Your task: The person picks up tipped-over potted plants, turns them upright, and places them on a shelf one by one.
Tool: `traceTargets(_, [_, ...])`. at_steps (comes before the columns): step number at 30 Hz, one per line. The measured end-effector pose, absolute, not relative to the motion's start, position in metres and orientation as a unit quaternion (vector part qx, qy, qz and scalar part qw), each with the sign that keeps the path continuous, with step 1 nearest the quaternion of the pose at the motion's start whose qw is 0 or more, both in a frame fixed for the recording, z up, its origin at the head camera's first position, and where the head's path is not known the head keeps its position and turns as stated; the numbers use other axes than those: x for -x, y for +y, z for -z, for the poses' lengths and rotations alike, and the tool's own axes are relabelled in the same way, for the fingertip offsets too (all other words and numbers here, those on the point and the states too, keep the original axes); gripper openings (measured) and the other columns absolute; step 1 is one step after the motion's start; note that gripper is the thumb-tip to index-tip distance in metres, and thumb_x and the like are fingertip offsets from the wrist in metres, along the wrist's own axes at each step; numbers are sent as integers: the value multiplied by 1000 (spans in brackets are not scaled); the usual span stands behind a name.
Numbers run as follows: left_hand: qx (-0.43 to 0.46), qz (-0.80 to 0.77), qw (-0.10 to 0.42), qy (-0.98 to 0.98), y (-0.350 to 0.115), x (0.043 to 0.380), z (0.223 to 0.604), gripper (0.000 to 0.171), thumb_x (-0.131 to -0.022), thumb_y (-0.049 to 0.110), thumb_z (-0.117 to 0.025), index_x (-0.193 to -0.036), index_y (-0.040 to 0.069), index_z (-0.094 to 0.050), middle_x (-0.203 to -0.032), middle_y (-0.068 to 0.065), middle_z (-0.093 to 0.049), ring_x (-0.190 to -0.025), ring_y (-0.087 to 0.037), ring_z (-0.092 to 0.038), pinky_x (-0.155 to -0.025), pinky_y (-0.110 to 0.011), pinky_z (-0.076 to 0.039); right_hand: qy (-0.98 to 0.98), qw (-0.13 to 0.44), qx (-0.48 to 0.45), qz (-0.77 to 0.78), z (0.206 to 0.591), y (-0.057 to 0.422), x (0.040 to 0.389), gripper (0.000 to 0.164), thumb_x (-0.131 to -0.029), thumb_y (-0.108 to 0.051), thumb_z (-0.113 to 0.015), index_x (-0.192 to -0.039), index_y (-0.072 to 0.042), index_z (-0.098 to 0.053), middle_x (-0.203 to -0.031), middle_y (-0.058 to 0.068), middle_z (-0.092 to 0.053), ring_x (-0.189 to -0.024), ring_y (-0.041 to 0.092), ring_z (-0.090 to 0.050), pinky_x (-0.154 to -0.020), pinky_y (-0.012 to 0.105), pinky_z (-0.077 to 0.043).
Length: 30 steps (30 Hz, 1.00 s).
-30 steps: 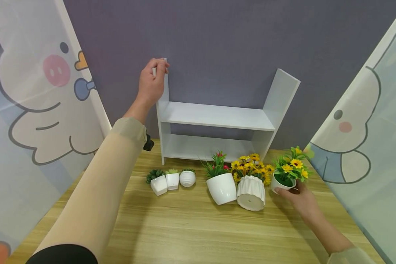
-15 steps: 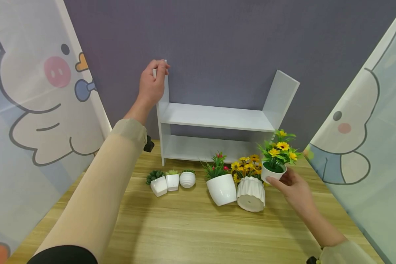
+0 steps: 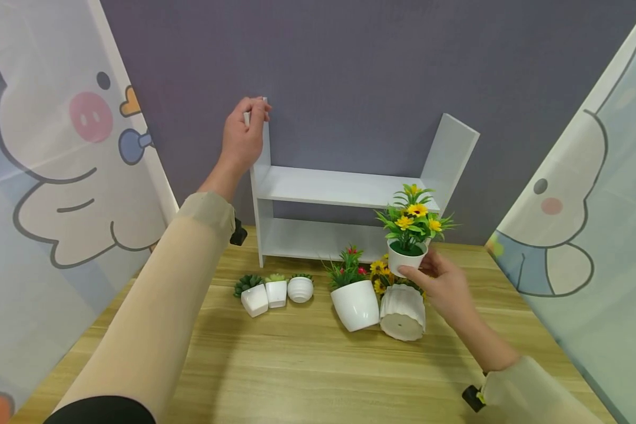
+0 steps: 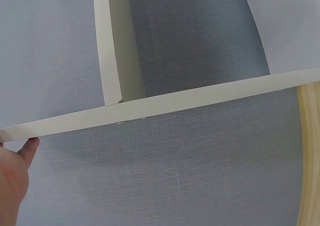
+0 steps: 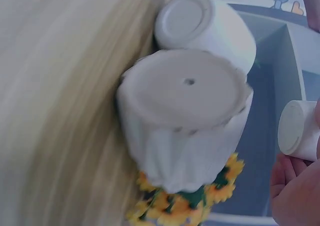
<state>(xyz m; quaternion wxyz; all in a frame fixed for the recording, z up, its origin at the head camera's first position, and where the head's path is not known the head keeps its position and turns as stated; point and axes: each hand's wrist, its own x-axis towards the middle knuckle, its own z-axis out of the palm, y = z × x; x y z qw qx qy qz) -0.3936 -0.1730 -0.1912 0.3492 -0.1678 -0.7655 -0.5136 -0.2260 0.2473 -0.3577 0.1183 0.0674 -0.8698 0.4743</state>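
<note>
My right hand [image 3: 447, 288] holds a small white pot of artificial yellow flowers [image 3: 406, 254] by its side, upright and off the table, in front of the shelf's right part. In the right wrist view the pot's underside [image 5: 292, 127] shows beside the fingers. My left hand [image 3: 244, 132] grips the upper end of the left side panel of a white two-tier shelf [image 3: 339, 187]; the left wrist view has the thumb [image 4: 31, 148] against the panel's edge [image 4: 165, 103]. Below the held pot, a ribbed white pot [image 3: 403, 312] of yellow flowers lies tipped over, its blooms partly hidden.
A smooth white pot with red flowers [image 3: 356, 306] lies tilted beside the ribbed one. Further left are small succulents in a square pot [image 3: 255, 300], another white pot [image 3: 277, 293] and a round pot [image 3: 300, 290]. All rest on the wooden table [image 3: 297, 377] before a grey wall.
My right hand has lifted the pot of yellow flowers off the table and carried it left and up toward the shelf. The left hand stays on the side panel.
</note>
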Motion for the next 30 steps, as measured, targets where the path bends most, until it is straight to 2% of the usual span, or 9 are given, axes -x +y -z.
traceTargets(4, [173,516,354,-760,-172,394,191,33,-118,38,-45,-102,15,-62,-152,-12,-64,-155,-6,-48,-125,-23,-38,-873,120,-84,-466,349,233,232,59,-101,-42,-81,-148,-10,-64,-127,14,-75,-105,5,-69,-85,18,-58])
traceTargets(12, [175,520,353,-758,-171,394,190,32,-118,38,-45,-99,17,-61,-154,-11,-63,-154,-6,-49,-124,-23,-39,-871,128,-110,-461,327,203,247,56,-99,-46,-83,-139,-10,-66,-123,11,-77,-112,23,-72,-85,23,-57])
traceTargets(17, [174,518,352,-760,-171,394,190,38,-118,38,-44,-107,7,-63,-153,-12,-63,-154,-7,-49,-125,-24,-38,-863,120,-131,-474,312,187,259,61,-99,-49,-82,-145,-14,-63,-124,9,-76,-107,24,-70,-79,26,-56])
traceTargets(21, [175,519,350,-760,-171,394,191,41,-118,38,-44,-112,2,-63,-148,-12,-65,-154,-6,-48,-126,-23,-37,-860,106,-139,-479,301,174,265,65,-100,-49,-81,-150,-14,-60,-128,10,-75,-111,25,-68,-91,34,-57])
traceTargets(24, [179,521,353,-756,-170,394,190,37,-118,38,-45,-106,8,-63,-147,-12,-66,-155,-5,-48,-126,-23,-37,-865,103,-141,-471,294,166,271,68,-99,-50,-81,-151,-13,-58,-129,11,-72,-117,28,-68,-101,43,-56])
traceTargets(27, [181,521,356,-754,-170,394,190,35,-118,38,-45,-103,11,-62,-149,-12,-65,-155,-5,-48,-126,-23,-37,-863,97,-140,-476,287,157,278,70,-98,-51,-82,-150,-11,-57,-131,11,-71,-121,30,-67,-103,48,-56])
traceTargets(30, [181,523,353,-754,-171,394,190,38,-118,38,-45,-106,6,-62,-152,-13,-64,-155,-5,-48,-126,-24,-38,-854,86,-140,-493,281,149,286,71,-97,-49,-83,-151,-11,-56,-136,10,-71,-124,30,-66,-104,50,-56])
